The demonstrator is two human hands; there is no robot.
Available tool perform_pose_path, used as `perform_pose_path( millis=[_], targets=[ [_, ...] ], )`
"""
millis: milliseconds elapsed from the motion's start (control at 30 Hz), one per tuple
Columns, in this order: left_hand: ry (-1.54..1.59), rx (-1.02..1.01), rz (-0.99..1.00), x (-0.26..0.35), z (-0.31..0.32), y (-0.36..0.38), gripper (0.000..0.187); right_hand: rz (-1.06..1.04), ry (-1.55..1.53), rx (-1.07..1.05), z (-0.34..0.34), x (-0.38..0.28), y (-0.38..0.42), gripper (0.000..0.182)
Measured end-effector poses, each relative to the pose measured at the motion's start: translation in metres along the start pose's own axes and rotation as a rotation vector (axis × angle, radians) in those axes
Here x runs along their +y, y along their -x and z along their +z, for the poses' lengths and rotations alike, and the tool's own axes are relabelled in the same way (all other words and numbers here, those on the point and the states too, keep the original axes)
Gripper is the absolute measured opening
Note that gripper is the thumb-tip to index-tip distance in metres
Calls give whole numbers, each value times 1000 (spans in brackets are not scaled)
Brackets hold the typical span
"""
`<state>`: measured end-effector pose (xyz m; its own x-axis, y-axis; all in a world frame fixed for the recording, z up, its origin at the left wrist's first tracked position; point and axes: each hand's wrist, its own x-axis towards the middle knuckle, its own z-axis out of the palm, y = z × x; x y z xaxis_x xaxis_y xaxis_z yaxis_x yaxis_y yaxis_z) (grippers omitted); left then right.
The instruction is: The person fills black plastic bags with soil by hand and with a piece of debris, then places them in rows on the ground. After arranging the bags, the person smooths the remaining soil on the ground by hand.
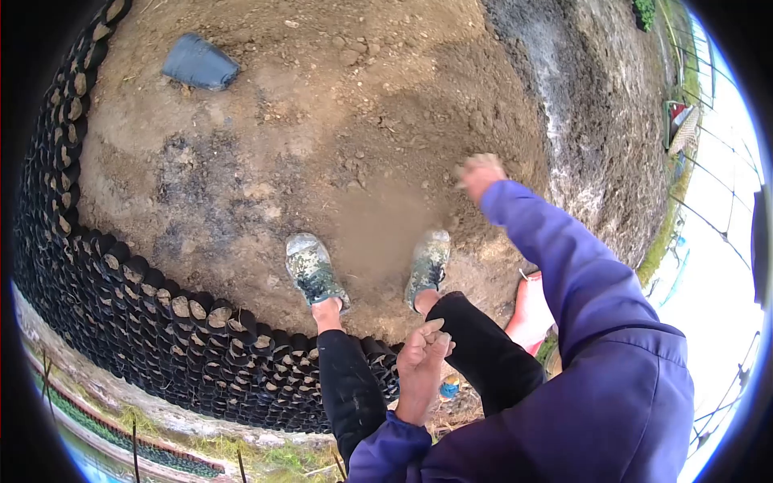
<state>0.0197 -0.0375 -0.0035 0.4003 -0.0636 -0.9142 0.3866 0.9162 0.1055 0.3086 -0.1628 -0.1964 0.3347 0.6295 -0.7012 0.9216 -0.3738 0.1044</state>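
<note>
My right hand (481,173) is stretched out low over loose brown soil (435,133), its fingers smeared by motion. Close to my knees, my left hand (423,362) is held with its fingers curled in and the thumb near the index finger; the fingertips are dusty, and I cannot tell whether anything is in them. A hazy patch of dust (386,221) shows between my two camouflage-patterned shoes (316,270). Farther off on the ground, a dark grey tapered pot (200,63) lies on its side.
Dense rows of black soil-filled planting bags (217,354) curve along the left and behind my feet. A white and red sack (531,314) sits beside my right leg. A dark, whitish-streaked soil strip (555,97) runs at right, with a patterned item (684,131) beyond it.
</note>
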Motion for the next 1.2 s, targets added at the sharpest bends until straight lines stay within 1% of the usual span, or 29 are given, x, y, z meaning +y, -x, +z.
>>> perform_pose_path(
  millis=[33,67,100,133,167,200,233,333,367,400,467,500,533,567,600,667,733,767,833,867,900,933,967,1000,1067,1100,1133,1167,1200],
  targets=[
    [-21,-2,-5,-2,1,-1,31,-103,-51,36,-22,-29,-24,16],
    [-23,-9,-7,-3,1,-2,31,-266,-125,278,3,-53,-51,13],
    [-27,-16,-11,-5,0,-2,30,-364,-166,99,-44,-94,-59,14],
    [-33,-26,-15,-7,0,-3,30,-269,-299,-54,-43,-133,-88,16],
    [-36,0,-1,-9,-1,-4,29,-310,-349,212,-26,-165,-98,13],
    [-39,17,8,-13,-3,-3,28,-265,-345,331,-12,-196,-107,11],
    [-40,29,14,-15,-3,-5,27,-216,-332,445,1,-208,-111,11],
    [-106,21,-67,-13,0,-3,24,-330,-198,470,37,-184,-93,10],
    [-107,20,-83,-11,2,-1,23,-313,-218,460,53,-169,-85,8],
    [-115,21,-60,-13,4,-4,23,-261,73,388,74,-150,-75,7],
    [-128,39,-11,-16,1,-5,23,-163,250,151,83,-106,-42,5],
    [-146,44,-14,-15,3,-4,24,-123,142,-14,81,-79,-18,4],
    [-169,54,-16,-10,4,-4,24,-103,47,-156,89,-58,-2,9],
    [-185,64,-11,-6,4,-6,24,-169,110,-255,72,-34,17,13],
    [-145,48,-30,-7,3,-6,24,-243,181,-216,90,-13,37,19],
    [-68,19,-57,-10,-2,-8,26,-231,234,-193,83,8,64,20],
    [-81,2,-55,-4,-5,-9,29,106,181,-624,85,18,59,28],
    [-71,10,-43,0,-7,-9,30,124,155,-652,82,17,48,31],
    [-29,8,-37,5,-7,-8,32,167,103,-722,39,5,27,38],
    [-8,-1,-51,7,-5,-8,32,112,152,-659,47,-17,4,43],
    [10,-10,-59,9,-4,-7,32,7,-2,-539,37,-42,-26,35],
    [24,-18,-63,11,-4,-7,33,-80,-110,-453,-3,-73,-60,29],
    [44,-14,-54,8,-5,-8,33,-185,-163,-191,-38,-105,-80,24],
    [44,0,-49,12,-5,-9,30,-274,-178,60,-56,-126,-107,23],
    [38,29,-42,19,-6,-10,23,-311,-211,190,-101,-152,-165,24],
    [44,39,-28,16,-10,-12,22,-283,-144,227,-101,-151,-175,25],
    [105,24,33,8,-16,-13,23,-255,-73,273,-97,-143,-183,25],
    [106,14,53,15,-15,-15,24,-223,3,323,-93,-128,-192,26],
    [112,3,59,25,-14,-12,25,-294,77,222,-85,-109,-181,27]
  ],
)
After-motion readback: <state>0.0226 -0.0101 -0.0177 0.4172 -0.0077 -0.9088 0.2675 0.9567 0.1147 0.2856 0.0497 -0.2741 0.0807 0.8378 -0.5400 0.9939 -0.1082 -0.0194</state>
